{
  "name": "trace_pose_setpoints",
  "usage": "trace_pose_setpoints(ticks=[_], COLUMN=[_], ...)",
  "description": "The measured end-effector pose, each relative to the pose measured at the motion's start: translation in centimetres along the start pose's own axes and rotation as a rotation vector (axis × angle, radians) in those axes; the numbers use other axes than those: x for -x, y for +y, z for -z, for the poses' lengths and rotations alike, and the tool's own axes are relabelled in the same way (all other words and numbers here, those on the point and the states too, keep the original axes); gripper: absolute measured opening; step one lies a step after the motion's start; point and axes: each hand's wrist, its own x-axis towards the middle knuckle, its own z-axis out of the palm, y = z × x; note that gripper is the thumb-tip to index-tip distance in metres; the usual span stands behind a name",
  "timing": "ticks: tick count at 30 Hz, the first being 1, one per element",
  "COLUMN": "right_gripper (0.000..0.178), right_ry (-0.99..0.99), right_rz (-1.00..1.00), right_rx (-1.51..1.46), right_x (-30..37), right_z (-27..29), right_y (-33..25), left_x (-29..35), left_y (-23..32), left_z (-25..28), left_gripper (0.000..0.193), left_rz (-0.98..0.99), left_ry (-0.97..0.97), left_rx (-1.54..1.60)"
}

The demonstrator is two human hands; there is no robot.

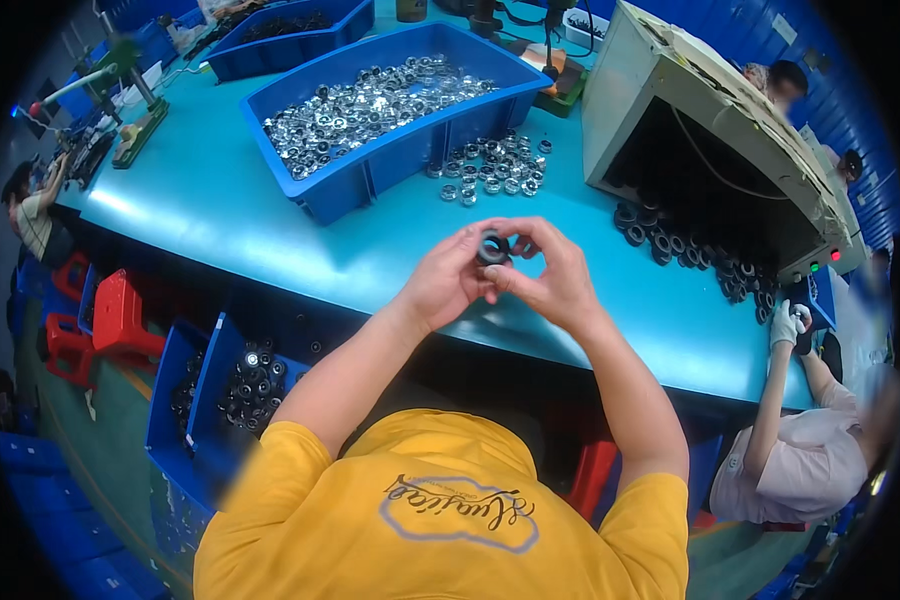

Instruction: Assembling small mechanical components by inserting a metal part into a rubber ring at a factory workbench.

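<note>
Grasping a black ring [491, 258] with the fingers of left hand [445, 278] and right hand [558, 285]; holding it above the tabletop [370, 255], near loose metal parts [511, 186] beside a blue bin [410, 160].

The ring [491, 259] sits between the left hand [448, 278] and the right hand [555, 272], above the table [220, 215] by its near edge. Ahead, to the left, stands bin 1 [400, 167] with parts [370, 105] in it; loose parts [493, 172] lie before its right half. Bin 2 [305, 50] stands behind it, to the left. At right stands the machine [615, 90], rings [675, 245] lying along its front. A press [140, 137] is at the table's left, a co-worker [800, 460] beside its right end. Below the table at left are crates [210, 375] holding pieces [255, 388], with stools [125, 318] farther left.
</note>
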Motion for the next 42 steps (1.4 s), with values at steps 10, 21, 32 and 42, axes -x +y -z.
trace_pose_setpoints(ticks=[10,21,32,42], right_gripper=[0.034,0.035,0.026,0.03], right_ry=[0.287,0.124,0.219,0.375], right_rz=[-0.126,-0.281,-0.292,-0.316], right_rx=[0.656,0.669,0.391,-0.266], right_x=[-13.0,-13.4,-10.6,-7.7], right_z=[2.1,-0.1,0.0,1.4], right_y=[20.4,21.3,17.2,10.6], left_x=[-1.3,-1.8,-1.5,-2.4], left_y=[2.5,2.5,2.5,2.8], left_z=[4.6,4.6,4.2,0.8], left_gripper=[0.045,0.048,0.047,0.054], left_rz=[-0.007,0.016,0.029,-0.351], left_ry=[0.001,-0.03,-0.061,0.153], left_rx=[0.272,0.307,0.223,-0.611])
